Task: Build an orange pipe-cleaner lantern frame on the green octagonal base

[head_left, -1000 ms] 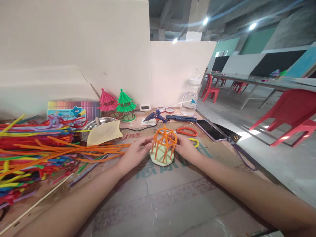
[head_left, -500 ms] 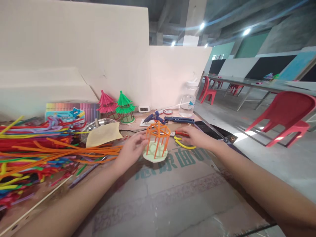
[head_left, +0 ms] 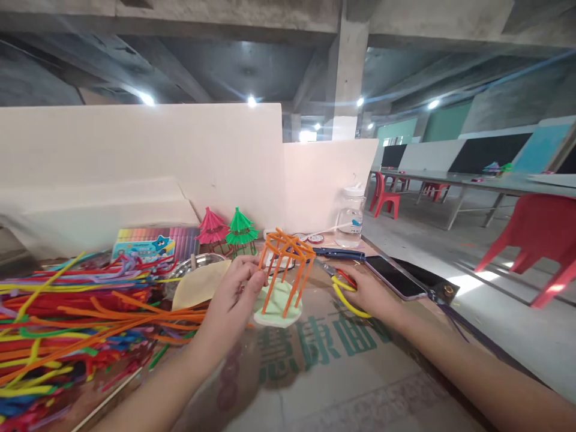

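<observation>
My left hand point(head_left: 243, 285) is closed, pinching a post of an orange pipe-cleaner frame point(head_left: 288, 246). The frame's posts stand on a pale green base point(head_left: 278, 309), and the whole piece tilts a little. My right hand point(head_left: 366, 291) is closed on the handles of pliers point(head_left: 348, 300), one handle red and the other yellow. Their metal jaws point left toward the frame, apart from it as far as I can see. Left of my left hand lie loose orange pipe cleaners point(head_left: 135, 318).
Piles of coloured pipe cleaners point(head_left: 49, 306) cover the left side. A pink tree-like model point(head_left: 211, 228) and a green one point(head_left: 242, 228) stand behind. A blue-handled tool point(head_left: 337, 254), a phone point(head_left: 395, 277) and a clear bottle point(head_left: 350, 219) are at the right. Red chairs point(head_left: 531, 234) stand beyond.
The view has tilted up, so things sit lower in the picture. My right hand has lifted the pliers. The orange frame, in my left hand, has tipped and turned.
</observation>
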`<state>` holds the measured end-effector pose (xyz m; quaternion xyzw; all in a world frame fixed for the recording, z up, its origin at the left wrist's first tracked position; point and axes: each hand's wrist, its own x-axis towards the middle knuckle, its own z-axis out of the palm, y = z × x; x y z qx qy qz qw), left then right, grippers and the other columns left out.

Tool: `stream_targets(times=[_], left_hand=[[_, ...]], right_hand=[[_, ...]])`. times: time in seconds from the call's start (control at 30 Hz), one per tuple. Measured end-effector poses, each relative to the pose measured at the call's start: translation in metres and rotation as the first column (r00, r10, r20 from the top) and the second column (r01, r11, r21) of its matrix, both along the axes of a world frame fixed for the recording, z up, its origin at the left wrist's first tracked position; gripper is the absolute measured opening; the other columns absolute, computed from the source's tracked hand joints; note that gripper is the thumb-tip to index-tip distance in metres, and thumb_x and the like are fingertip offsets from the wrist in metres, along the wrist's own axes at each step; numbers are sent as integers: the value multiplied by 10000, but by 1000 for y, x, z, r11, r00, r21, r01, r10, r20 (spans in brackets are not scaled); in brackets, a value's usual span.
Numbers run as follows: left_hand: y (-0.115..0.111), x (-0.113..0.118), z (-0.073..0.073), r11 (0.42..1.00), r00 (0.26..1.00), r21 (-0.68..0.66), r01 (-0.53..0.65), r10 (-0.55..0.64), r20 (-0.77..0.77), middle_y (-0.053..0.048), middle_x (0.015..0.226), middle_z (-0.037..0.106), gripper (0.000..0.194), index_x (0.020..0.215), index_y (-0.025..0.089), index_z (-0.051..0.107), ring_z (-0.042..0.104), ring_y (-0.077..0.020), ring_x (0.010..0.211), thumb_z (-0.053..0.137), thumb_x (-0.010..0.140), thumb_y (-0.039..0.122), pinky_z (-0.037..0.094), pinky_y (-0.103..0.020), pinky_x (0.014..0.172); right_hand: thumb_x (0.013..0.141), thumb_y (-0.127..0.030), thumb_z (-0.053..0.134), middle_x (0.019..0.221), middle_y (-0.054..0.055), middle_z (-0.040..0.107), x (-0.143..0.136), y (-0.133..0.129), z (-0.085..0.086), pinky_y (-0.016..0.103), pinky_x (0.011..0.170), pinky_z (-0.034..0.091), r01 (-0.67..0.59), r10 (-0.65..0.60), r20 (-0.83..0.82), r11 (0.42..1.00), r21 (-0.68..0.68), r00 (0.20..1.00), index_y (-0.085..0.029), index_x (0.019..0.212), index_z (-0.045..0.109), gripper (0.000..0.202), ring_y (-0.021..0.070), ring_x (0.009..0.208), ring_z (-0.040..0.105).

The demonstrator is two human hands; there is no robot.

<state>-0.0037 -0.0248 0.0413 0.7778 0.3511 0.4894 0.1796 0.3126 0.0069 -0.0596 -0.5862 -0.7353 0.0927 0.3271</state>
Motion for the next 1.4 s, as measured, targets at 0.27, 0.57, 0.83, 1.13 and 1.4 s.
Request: stream_targets(times=[0.27, 0.57, 0.83, 1.13, 1.4], left_hand=[[-4, -6, 9, 993, 996, 79, -84, 81, 47, -41, 971, 548, 317, 759, 195, 581, 540, -181, 954, 426, 1002, 329, 427, -269, 830], [-11, -4, 9, 994, 996, 76, -83, 81, 35, -40, 1004, 537, 338, 743, 207, 562, 511, -189, 1008, 397, 1015, 323, 417, -278, 889], [-17, -1, 11, 994, 996, 67, -91, 91, -7, -41, 1017, 557, 342, 742, 211, 558, 516, -182, 1015, 377, 1017, 303, 428, -265, 894], [-18, 1, 10, 993, 995, 56, -99, 101, -26, -49, 1028, 571, 346, 760, 218, 588, 530, -192, 1006, 383, 1015, 331, 445, -276, 889], [-18, 2, 9, 996, 997, 40, -78, 78, -17, -52, 1030, 542, 356, 765, 211, 592, 505, -196, 1011, 386, 1016, 355, 412, -277, 903]], right_hand=[[849, -438, 651, 811, 4, 524, -24, -20, 95, 284, 597, 454, -66, 116, -92, 902, 427, 989, -212, 1145, 474, 412, 165, 670, 516], [848, -390, 675, 843, 51, 465, -47, -56, 125, 293, 561, 391, -174, -45, 292, 715, 677, 955, -178, 1107, 553, 356, 196, 709, 443], [875, -397, 634, 802, 52, 460, -47, -53, 118, 287, 531, 339, -141, -165, 325, 658, 740, 931, -168, 1082, 605, 310, 193, 664, 426], [869, -388, 638, 810, 68, 503, -49, -56, 116, 286, 542, 341, -118, -151, 306, 698, 706, 940, -211, 1126, 632, 312, 206, 689, 449], [891, -354, 605, 797, 75, 510, -48, -55, 118, 291, 534, 328, -134, -175, 339, 683, 718, 924, -172, 1104, 642, 283, 203, 667, 445]])
